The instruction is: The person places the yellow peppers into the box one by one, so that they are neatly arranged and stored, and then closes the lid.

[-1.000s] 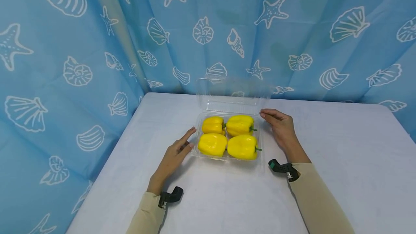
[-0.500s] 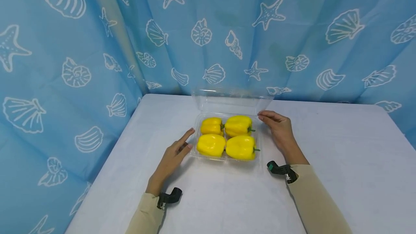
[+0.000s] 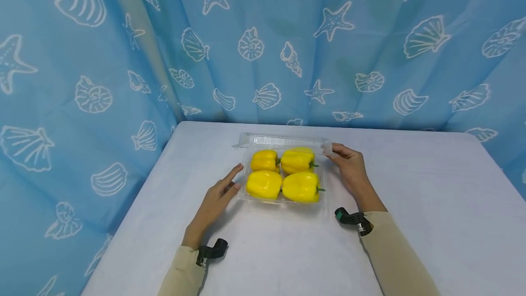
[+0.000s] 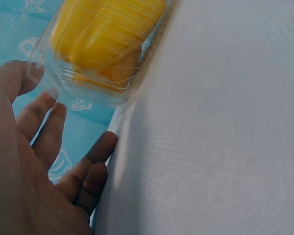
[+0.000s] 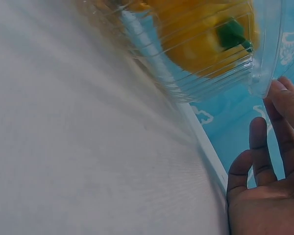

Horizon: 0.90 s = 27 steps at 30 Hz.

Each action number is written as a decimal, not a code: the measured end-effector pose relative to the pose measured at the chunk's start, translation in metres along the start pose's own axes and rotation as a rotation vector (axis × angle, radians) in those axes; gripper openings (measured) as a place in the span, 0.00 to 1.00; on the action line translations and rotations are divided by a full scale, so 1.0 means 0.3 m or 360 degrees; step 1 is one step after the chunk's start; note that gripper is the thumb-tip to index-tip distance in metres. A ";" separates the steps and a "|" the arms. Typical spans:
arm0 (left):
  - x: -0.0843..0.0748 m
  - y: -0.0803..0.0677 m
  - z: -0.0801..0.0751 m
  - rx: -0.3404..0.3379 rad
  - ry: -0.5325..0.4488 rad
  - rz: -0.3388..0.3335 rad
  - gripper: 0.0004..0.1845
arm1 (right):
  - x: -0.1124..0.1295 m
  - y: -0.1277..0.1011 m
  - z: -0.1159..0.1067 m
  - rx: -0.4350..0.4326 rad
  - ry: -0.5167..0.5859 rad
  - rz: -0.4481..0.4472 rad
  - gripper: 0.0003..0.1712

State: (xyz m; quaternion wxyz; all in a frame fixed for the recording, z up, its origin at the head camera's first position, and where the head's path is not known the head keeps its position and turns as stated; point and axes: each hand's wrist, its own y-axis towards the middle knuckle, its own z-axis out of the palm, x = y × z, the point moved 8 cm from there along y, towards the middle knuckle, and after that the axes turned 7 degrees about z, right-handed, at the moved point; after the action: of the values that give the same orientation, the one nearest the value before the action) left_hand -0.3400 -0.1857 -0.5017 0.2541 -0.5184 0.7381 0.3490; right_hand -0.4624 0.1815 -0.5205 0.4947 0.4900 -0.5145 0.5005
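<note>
container: clear plastic clamshell box (image 3: 283,198) with ribbed walls, sitting flat near the back middle of the white table (image 3: 411,223)
lid: clear hinged lid (image 3: 283,140), lowered over the back edge of the box, tilted and not pressed flat; its front rim hangs over the back pair of peppers
contents: four yellow bell peppers (image 3: 283,175) with green stems, lying on their sides in two rows of two, touching one another, filling the box
stems: the two right-hand peppers' stems point toward the right wall of the box
</note>
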 end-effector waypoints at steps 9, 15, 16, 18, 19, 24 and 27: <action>0.009 -0.002 0.003 -0.0011 -0.0011 0.0016 0.27 | 0.002 -0.014 0.007 0.0065 0.0069 -0.0051 0.16; 0.018 -0.004 0.001 -0.0021 -0.0009 -0.0080 0.27 | 0.008 -0.032 0.012 0.0078 -0.0002 -0.0066 0.24; 0.020 -0.006 0.001 -0.0023 -0.0013 -0.0096 0.27 | 0.008 -0.035 0.014 0.0077 -0.0034 -0.0070 0.25; 0.023 -0.010 0.001 -0.0021 -0.0023 -0.0117 0.28 | 0.010 -0.041 0.017 0.0079 -0.0087 -0.0080 0.27; 0.023 -0.013 0.001 -0.0018 -0.0036 -0.0118 0.28 | 0.011 -0.042 0.018 0.0082 -0.0100 -0.0086 0.27; 0.017 -0.015 0.001 0.0012 -0.0072 -0.0105 0.26 | 0.015 -0.051 0.019 0.0120 -0.0103 -0.0123 0.26; 0.009 -0.010 -0.002 0.0022 -0.0093 -0.0069 0.26 | 0.020 -0.057 0.019 0.0140 -0.0097 -0.0148 0.25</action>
State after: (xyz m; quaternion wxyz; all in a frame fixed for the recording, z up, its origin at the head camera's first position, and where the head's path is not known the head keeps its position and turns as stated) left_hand -0.3379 -0.1883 -0.5041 0.2866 -0.5222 0.7213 0.3533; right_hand -0.4456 0.1753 -0.5139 0.4794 0.5496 -0.4835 0.4841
